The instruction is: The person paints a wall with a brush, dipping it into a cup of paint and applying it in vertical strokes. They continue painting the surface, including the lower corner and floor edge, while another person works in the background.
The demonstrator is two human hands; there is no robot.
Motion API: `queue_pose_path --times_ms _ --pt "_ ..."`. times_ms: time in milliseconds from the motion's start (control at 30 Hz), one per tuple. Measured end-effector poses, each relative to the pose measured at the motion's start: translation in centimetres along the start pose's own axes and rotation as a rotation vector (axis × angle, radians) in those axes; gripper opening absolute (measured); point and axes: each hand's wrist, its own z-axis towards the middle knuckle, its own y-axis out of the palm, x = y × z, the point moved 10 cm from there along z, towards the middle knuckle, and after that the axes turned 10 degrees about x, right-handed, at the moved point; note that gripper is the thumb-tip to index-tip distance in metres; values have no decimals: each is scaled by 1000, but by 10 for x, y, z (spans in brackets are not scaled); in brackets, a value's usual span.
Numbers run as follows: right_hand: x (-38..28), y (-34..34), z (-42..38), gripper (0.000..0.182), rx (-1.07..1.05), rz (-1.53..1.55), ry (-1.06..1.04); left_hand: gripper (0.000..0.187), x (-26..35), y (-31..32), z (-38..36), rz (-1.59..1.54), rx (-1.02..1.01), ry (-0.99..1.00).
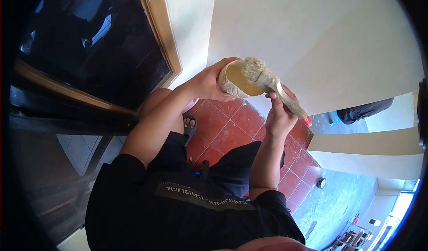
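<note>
My left hand (208, 81) is wrapped around a paint-smeared tub (230, 87) with yellowish liquid inside, its mouth tipped toward me. In my right hand (282, 113) is a paintbrush (269, 80), gripped by its long wooden handle. The brush's thick, pale, clumped bristles overlap the tub's far right rim in this view. Both hands are held out in front of my body, close to the pale wall (285, 37).
A dark glass pane in a wooden frame (162, 37) stands on the left. Red floor tiles (218, 126) lie below. Another person's dark-clothed leg (368, 110) shows at the right, beyond a wall edge. A small round object (321, 182) sits on the bluish floor.
</note>
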Motion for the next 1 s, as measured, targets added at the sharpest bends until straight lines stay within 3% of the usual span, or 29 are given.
queue_pose_path --times_ms 200,267,367,433,500,567,700,1000 --pt "6 -16 -6 30 97 69 59 90 0 6 0 4 -16 -14" --pt "5 -19 -8 30 102 66 55 94 -12 8 -1 -43 -36 -106" --pt "8 -23 -12 30 153 12 128 88 -11 14 0 -134 -4 -53" --pt "14 -26 -16 29 160 188 149 90 -11 16 0 -60 -32 -24" --pt "8 -26 -18 29 137 75 98 92 -9 22 1 -116 -66 -3" --pt "9 -26 -20 27 146 79 134 93 -18 23 -1 -187 -53 -135" --pt "14 -33 -22 26 193 243 171 94 -9 31 0 -105 -83 -57" --pt "13 -37 -23 23 198 194 234 99 -2 45 1 -180 -88 -28"
